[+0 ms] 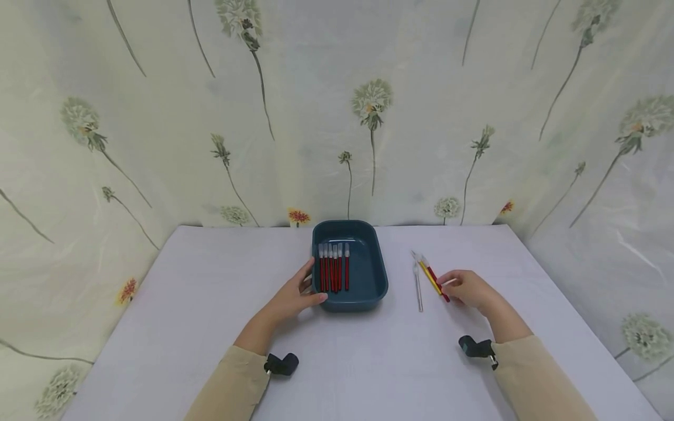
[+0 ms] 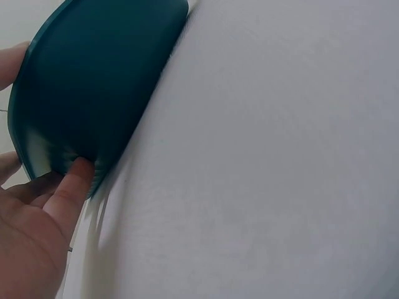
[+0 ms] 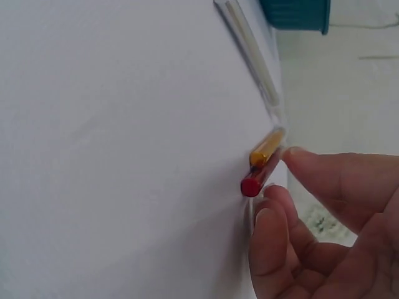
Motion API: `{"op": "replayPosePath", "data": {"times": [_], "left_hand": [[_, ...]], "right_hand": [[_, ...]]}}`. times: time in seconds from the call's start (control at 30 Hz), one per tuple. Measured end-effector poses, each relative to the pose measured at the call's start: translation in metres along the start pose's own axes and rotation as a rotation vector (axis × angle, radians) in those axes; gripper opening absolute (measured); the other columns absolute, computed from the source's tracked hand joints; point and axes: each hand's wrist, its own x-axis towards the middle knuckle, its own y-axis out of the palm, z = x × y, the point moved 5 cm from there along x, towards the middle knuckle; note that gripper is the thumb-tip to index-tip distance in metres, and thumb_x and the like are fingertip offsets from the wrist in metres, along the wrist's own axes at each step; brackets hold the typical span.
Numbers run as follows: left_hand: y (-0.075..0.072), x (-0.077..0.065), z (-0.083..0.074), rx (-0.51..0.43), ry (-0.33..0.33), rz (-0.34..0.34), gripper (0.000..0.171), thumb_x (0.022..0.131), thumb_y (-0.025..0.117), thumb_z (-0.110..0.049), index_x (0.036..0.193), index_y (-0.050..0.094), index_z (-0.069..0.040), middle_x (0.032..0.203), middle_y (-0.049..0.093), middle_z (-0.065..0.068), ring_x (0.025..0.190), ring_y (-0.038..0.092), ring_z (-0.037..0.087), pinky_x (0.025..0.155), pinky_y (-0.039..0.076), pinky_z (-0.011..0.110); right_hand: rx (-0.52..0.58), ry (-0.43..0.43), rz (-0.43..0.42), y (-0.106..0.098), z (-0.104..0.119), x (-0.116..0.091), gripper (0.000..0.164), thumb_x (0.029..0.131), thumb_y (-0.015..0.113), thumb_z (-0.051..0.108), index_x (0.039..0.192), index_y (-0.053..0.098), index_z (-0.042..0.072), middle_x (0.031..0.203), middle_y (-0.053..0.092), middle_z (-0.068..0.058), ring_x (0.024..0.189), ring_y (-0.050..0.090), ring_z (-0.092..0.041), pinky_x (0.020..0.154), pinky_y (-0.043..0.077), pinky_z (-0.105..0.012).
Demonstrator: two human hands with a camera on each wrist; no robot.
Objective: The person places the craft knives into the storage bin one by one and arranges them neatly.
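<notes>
My left hand (image 1: 292, 299) holds a dark teal tray (image 1: 368, 305) at its left side, the thumb by the near corner and the fingers along the wall. In the left wrist view, fingertips lie against the tray's outer wall (image 2: 93, 75). Several slim red pen-like tools (image 1: 334, 275) with clear caps lie side by side in the tray's left half. At the right, my right hand (image 1: 468, 287) pinches a red pen-like tool (image 3: 252, 185) between thumb and fingers. A yellow one (image 1: 430, 277) lies right alongside it, and a clear or silvery one (image 1: 418, 289) is just left.
Everything stands on a white-covered table (image 1: 158, 327). A curtain (image 1: 316, 117) printed with dandelions hangs behind and at both sides, close to the table's back edge. Small black devices (image 1: 282, 364) are strapped at both sleeve cuffs.
</notes>
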Motion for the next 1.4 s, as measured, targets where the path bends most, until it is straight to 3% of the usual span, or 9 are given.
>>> {"op": "replayPosePath", "data": {"times": [0.33, 0.93, 1.13, 1.4], "left_hand": [[0.001, -0.002, -0.003, -0.022, 0.012, 0.007, 0.095, 0.091, 0.077, -0.019, 0.162, 0.014, -0.016, 0.165, 0.020, 0.016, 0.146, 0.031, 0.039, 0.115, 0.034, 0.047], [-0.001, 0.000, -0.001, -0.010, 0.021, 0.016, 0.095, 0.091, 0.077, -0.022, 0.162, 0.015, -0.019, 0.165, 0.021, 0.016, 0.146, 0.032, 0.038, 0.115, 0.034, 0.047], [-0.001, 0.001, 0.000, -0.007, 0.027, 0.024, 0.095, 0.091, 0.076, -0.022, 0.162, 0.014, -0.017, 0.165, 0.020, 0.016, 0.146, 0.031, 0.038, 0.116, 0.033, 0.047], [-0.001, 0.000, 0.000, -0.007, 0.027, 0.016, 0.096, 0.090, 0.077, -0.022, 0.162, 0.014, -0.018, 0.164, 0.021, 0.016, 0.146, 0.032, 0.039, 0.115, 0.034, 0.047]], "right_hand": [[0.019, 0.007, 0.003, 0.001, -0.002, 0.003, 0.024, 0.096, 0.062, 0.003, 0.120, 0.064, -0.002, 0.102, 0.060, -0.017, 0.079, 0.056, -0.022, 0.068, 0.051, -0.030], [-0.101, -0.012, -0.011, -0.001, -0.009, 0.017, 0.030, 0.090, 0.071, 0.005, 0.119, 0.065, 0.003, 0.095, 0.061, -0.014, 0.079, 0.058, -0.023, 0.067, 0.050, -0.030], [-0.065, 0.009, -0.016, -0.003, -0.013, 0.014, 0.033, 0.090, 0.071, 0.007, 0.122, 0.064, 0.001, 0.093, 0.063, -0.013, 0.077, 0.059, -0.021, 0.068, 0.049, -0.030], [0.071, 0.030, -0.019, -0.003, -0.013, 0.003, 0.039, 0.090, 0.071, 0.007, 0.127, 0.062, -0.002, 0.092, 0.067, -0.009, 0.074, 0.061, -0.018, 0.068, 0.051, -0.030]]}}
